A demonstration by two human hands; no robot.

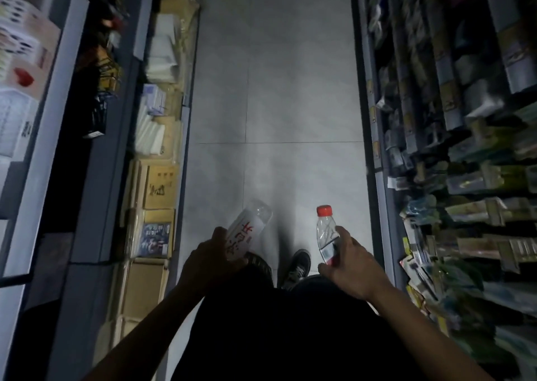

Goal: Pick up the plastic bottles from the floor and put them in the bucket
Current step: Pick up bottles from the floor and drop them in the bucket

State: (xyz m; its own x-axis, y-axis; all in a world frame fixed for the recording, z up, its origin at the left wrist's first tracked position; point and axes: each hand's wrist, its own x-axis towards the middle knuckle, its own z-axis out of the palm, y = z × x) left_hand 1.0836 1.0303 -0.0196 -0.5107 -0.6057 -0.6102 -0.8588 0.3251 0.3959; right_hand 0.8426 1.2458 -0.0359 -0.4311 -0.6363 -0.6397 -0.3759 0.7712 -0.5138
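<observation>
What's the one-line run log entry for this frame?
left hand: holds white-label bottle | right hand: holds red-cap bottle | bucket: not in view | place: aisle floor between shelves

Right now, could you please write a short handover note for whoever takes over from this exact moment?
Left hand: grips a clear bottle with a white label and red writing, base pointing away, held off the floor.
Right hand: grips a clear red-capped bottle, cap pointing away.
Place: standing in a narrow aisle on the grey tiled floor, between the shelves.
Done: two bottles are picked up.
Left: both still need to go into the bucket, which is not in view. No other bottle shows on the visible floor; check the rest of it.
</observation>
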